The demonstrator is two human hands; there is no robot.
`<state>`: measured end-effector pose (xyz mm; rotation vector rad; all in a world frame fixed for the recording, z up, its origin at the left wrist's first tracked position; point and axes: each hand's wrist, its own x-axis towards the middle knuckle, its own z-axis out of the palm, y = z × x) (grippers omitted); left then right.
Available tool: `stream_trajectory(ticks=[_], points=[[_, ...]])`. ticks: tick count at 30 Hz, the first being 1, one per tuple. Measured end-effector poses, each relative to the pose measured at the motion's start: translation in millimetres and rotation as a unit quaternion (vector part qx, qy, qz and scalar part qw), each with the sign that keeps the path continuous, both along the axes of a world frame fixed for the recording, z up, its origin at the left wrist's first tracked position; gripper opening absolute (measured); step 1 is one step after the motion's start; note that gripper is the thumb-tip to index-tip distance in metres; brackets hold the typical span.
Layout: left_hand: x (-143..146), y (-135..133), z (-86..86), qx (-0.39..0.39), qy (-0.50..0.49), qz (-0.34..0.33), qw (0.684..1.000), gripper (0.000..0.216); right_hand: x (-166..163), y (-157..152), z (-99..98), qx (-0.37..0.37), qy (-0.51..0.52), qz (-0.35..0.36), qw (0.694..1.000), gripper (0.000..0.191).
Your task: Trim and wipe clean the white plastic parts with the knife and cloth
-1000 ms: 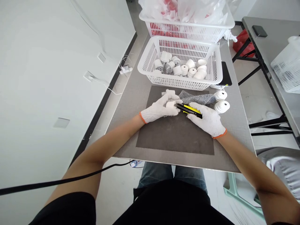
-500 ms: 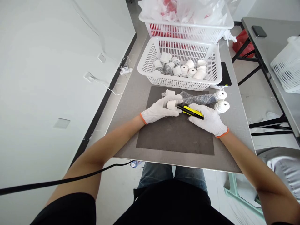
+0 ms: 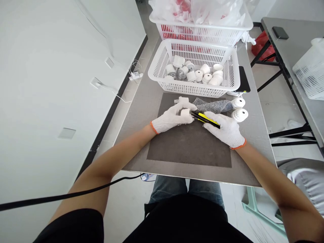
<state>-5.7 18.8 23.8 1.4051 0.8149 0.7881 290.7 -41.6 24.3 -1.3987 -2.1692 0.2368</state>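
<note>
Both my hands wear white knit gloves with orange cuffs and rest over a dark mat [image 3: 188,145] on the grey table. My left hand [image 3: 172,118] is closed around a small white plastic cylinder part [image 3: 185,112]. My right hand [image 3: 226,130] grips a yellow and black utility knife [image 3: 206,119], whose tip touches the white part. A grey cloth [image 3: 212,106] lies just behind my hands. Another small white part [image 3: 182,100] sits at the mat's far edge.
A white basket [image 3: 233,72] with several white parts stands behind the mat; a second basket [image 3: 202,32] with plastic bags is farther back. Two white round parts [image 3: 239,108] lie at the right, beside a black phone [image 3: 244,80]. Another table stands at far right.
My hands shifted only slightly; the knife tip stays against the white part held in my left hand.
</note>
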Motion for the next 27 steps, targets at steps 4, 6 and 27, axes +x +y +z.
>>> stream_trajectory(ticks=[4,6,27], points=[[2,3,-0.2,-0.039,-0.04,-0.022,0.998,0.068,1,3,-1.1,0.019,-0.006,0.066,0.998,0.042],[3,3,-0.4,-0.054,-0.044,-0.023,0.997,0.072,2,3,-1.4,0.009,-0.01,0.077,0.997,0.044],[3,0,5.8,-0.034,-0.043,-0.024,0.998,0.063,5,5,-3.8,0.025,0.019,0.122,0.992,0.04]])
